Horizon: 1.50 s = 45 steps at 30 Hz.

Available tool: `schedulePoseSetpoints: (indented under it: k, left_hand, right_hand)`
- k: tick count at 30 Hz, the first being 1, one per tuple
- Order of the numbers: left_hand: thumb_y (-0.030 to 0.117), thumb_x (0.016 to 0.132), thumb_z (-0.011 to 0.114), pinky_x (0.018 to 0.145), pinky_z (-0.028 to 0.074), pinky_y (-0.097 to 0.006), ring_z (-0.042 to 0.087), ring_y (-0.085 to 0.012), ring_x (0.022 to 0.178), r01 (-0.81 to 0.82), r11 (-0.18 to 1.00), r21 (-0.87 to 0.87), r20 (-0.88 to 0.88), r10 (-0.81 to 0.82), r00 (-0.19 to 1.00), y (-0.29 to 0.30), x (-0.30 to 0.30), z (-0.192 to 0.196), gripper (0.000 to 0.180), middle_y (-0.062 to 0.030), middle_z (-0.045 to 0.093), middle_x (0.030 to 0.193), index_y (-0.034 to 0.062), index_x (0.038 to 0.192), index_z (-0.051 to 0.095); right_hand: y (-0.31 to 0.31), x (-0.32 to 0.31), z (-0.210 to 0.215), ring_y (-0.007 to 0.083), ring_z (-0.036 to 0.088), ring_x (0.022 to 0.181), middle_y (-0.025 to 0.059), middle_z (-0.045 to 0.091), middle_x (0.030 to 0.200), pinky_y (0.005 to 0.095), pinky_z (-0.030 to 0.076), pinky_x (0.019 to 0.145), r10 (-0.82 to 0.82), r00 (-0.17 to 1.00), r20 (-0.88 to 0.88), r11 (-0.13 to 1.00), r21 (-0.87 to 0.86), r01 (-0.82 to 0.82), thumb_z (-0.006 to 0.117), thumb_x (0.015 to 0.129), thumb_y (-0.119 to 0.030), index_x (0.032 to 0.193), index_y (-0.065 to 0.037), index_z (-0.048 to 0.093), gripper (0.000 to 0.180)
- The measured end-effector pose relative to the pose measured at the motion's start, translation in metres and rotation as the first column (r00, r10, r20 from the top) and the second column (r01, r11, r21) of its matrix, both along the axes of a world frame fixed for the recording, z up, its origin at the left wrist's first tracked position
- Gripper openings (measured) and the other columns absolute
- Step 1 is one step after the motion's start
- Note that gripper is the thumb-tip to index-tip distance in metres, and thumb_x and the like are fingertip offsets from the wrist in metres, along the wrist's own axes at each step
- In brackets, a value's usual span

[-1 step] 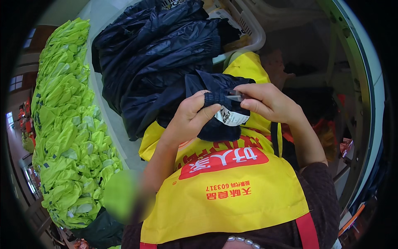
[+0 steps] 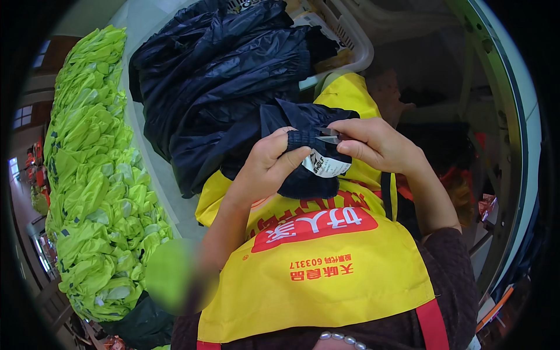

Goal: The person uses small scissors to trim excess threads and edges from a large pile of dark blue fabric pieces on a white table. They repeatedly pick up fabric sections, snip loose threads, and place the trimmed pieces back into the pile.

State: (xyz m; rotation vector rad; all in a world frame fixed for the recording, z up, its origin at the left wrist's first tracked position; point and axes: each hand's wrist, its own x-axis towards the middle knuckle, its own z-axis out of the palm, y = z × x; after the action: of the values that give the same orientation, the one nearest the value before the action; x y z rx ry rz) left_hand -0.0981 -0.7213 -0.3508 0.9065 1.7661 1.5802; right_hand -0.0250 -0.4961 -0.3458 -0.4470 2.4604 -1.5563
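Head view: both hands, left (image 2: 265, 166) and right (image 2: 373, 143), closed on dark cuff (image 2: 309, 175), its length running downward.

Count, head view:

Hands: two, left hand (image 2: 265, 166) and right hand (image 2: 373, 143), both closed on one dark knit cuff (image 2: 309, 175).

White label (image 2: 325, 165) on the cuff: one.

Small metal snips (image 2: 329, 137) in the right-hand grip: one.

Dark navy garments (image 2: 221, 76): one heap, single pieces not separable.

Neon yellow-green garments (image 2: 93, 192): one long stack, too many to count.

White plastic basket (image 2: 359, 44): one.

Yellow apron (image 2: 326, 274): one, with one red panel.
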Motion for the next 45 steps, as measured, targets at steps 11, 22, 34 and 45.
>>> schedulePoseSetpoints:
  k: [11,22,34,45]
  left_hand:
    - [0.001,0.082,0.057,0.068,0.043,-0.030,0.054,-0.0217,0.074,0.039,0.999,0.020,-0.100,-0.037,0.994,0.006,0.002,-0.004,0.014,-0.0098,0.058,0.078,-0.0018,0.096,0.061]
    - [0.003,0.082,0.057,0.068,0.043,-0.030,0.056,-0.0229,0.074,0.051,0.999,-0.013,-0.142,-0.053,0.988,0.008,0.003,-0.006,0.011,-0.0105,0.059,0.079,-0.0018,0.092,0.061]
    - [0.002,0.082,0.058,0.068,0.043,-0.028,0.055,-0.0219,0.075,0.069,0.998,-0.009,-0.040,-0.069,0.997,0.003,0.001,-0.008,0.008,-0.0098,0.058,0.079,-0.0037,0.087,0.061]
    - [0.003,0.083,0.056,0.071,0.043,-0.030,0.055,-0.0233,0.077,0.098,0.995,0.002,-0.095,-0.097,0.991,0.002,0.001,-0.006,0.014,-0.0103,0.060,0.082,-0.0019,0.094,0.061]
  right_hand:
    - [-0.005,-0.007,-0.003,0.0224,0.060,0.070,0.0120,0.061,0.078,0.0296,0.046,0.064,0.078,0.997,0.016,0.996,-0.052,-0.077,0.051,0.090,-0.023,0.106,0.001,0.056,0.029]
    - [-0.006,-0.002,-0.020,0.0149,0.053,0.062,0.0060,0.056,0.072,0.0249,0.042,0.057,-0.010,1.000,0.020,0.992,-0.123,0.013,0.046,0.093,-0.024,0.098,-0.001,0.057,0.026]
    - [0.016,0.000,-0.017,0.0025,0.037,0.049,-0.0026,0.047,0.064,0.0169,0.028,0.045,-0.236,0.894,0.382,0.847,-0.370,0.382,0.040,0.093,-0.035,0.103,-0.001,0.058,0.040]
    - [-0.006,0.007,-0.012,0.0227,0.059,0.067,0.0115,0.059,0.075,0.0303,0.045,0.062,0.033,0.999,0.032,0.997,-0.069,-0.031,0.046,0.092,-0.027,0.102,0.000,0.056,0.031]
